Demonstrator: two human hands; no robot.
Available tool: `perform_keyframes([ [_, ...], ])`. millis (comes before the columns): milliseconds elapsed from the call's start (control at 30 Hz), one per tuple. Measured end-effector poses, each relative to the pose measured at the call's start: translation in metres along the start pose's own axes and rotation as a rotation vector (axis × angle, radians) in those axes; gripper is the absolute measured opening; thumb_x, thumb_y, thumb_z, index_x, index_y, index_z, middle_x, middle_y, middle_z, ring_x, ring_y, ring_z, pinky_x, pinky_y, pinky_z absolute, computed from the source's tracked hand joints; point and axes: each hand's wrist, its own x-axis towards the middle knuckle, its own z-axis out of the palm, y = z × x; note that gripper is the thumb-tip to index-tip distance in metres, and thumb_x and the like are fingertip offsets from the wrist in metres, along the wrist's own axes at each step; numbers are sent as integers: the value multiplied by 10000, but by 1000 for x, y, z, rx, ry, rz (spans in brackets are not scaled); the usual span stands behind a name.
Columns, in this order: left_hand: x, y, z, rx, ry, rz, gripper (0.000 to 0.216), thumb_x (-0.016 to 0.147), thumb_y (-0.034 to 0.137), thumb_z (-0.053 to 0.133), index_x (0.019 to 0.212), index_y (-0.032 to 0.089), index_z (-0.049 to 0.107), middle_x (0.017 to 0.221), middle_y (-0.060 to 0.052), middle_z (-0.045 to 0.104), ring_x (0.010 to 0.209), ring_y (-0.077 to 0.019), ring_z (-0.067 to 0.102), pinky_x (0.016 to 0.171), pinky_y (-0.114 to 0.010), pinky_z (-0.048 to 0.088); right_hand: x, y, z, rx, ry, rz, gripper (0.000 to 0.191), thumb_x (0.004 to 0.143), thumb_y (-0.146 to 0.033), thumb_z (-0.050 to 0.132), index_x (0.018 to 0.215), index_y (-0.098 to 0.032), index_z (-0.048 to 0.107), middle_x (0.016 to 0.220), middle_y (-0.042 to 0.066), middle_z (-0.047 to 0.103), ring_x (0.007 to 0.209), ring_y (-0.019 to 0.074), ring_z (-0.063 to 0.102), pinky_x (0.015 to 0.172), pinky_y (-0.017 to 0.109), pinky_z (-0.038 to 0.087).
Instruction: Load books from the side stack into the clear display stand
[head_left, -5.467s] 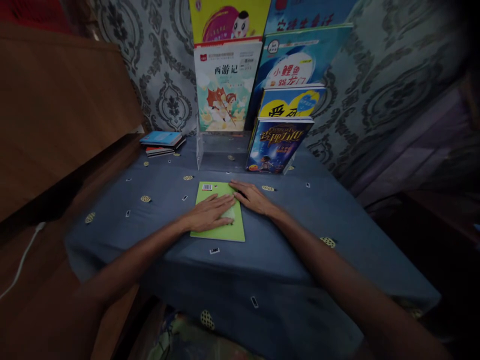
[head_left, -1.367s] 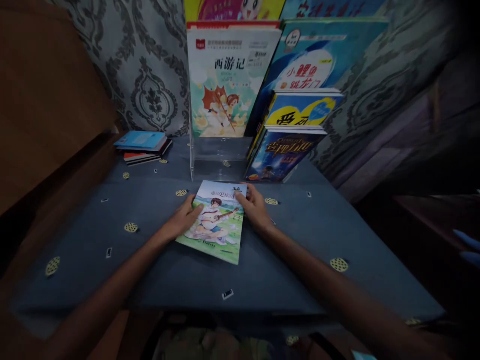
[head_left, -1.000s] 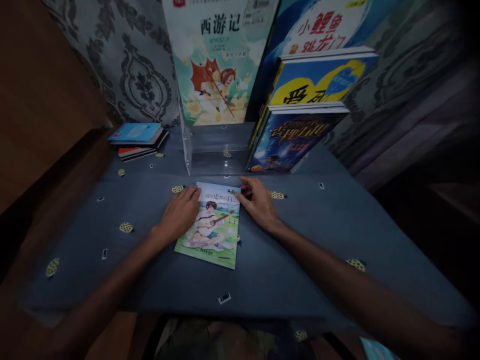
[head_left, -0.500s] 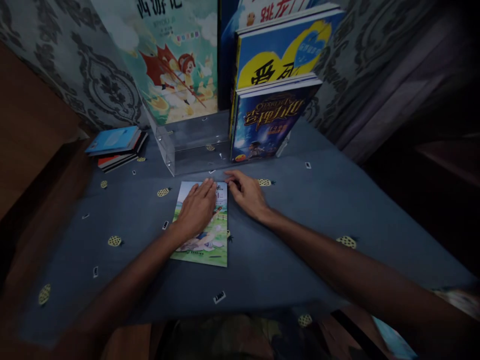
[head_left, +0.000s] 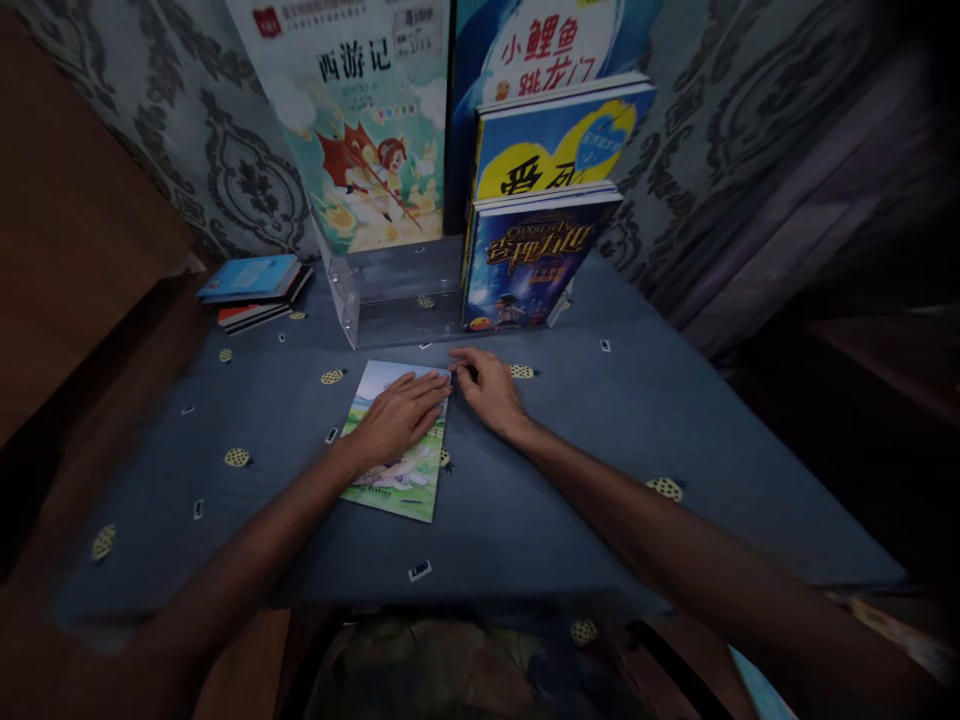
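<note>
A thin book (head_left: pixel 397 480) with a green meadow and pale sky on its cover lies on the cloth-covered table (head_left: pixel 555 520), turned slightly clockwise. Across the cover's upper middle rests my left hand (head_left: pixel 401 415), flat, with its fingers stretched toward the right edge and hiding part of the picture. My right hand (head_left: pixel 491 390) is at the book's top right corner, its thumb and index finger closed in a pinch there; its other fingers are curled.
Behind the book stands a clear acrylic rack (head_left: pixel 405 325). It carries a large green-and-white book (head_left: pixel 375 160), a blue-and-yellow book (head_left: pixel 555 145) and a dark blue book (head_left: pixel 529 265). A small stack of books (head_left: pixel 251 280) lies at the back left, before the patterned curtain (head_left: pixel 247 170).
The book has turned a little clockwise, and my left hand's fingers now point further right across it. My right hand stays at the corner. The view has tilted up, showing more of the rack's books.
</note>
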Motion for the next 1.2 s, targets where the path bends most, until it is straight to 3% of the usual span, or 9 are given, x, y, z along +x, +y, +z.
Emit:
perform_keyframes([
  [333,-1,-3,3,136,121,-69,390,985,190,417,1322,168,612,1412,-124,621,1354,-234,547,1157,-474,384,-19,-4,-18,36,-100,-30,310,868,-127,500,1086,-230,695,942,41,777,938,247,653,864,405,504],
  [567,6,13,7,191,145,-164,376,1012,314,454,1308,154,620,1397,-152,625,1336,-270,555,1164,-477,370,-20,-8,-20,43,-147,-51,312,863,-119,500,1081,-227,695,1029,64,771,972,263,647,896,427,504],
  [867,4,-1,6,207,199,-81,350,1014,235,426,1301,188,621,1361,-108,655,1281,-241,600,1097,-453,469,-25,-17,-21,31,-137,4,381,863,-128,500,1208,-215,634,1074,73,769,1053,266,640,942,445,505],
  [1000,3,-3,9,202,229,-82,353,1003,214,439,1303,183,622,1357,-111,658,1279,-244,604,1108,-466,471,-27,-19,-18,122,-130,41,395,843,-131,507,1210,-224,618,1119,77,759,1063,262,661,964,464,504],
  [1133,2,-5,11,164,254,-75,366,989,185,444,1309,156,619,1348,-127,662,1283,-252,602,1107,-472,479,-27,-24,-17,292,-147,150,410,844,-174,516,1247,-211,582,1206,102,735,922,244,714,813,418,564],
  [1200,2,-6,10,132,270,-80,379,984,175,442,1322,178,612,1352,-114,661,1284,-242,604,1106,-470,484,-28,-27,-17,353,-149,162,420,847,-176,514,1262,-201,571,1225,114,726,975,251,720,825,411,570],
])
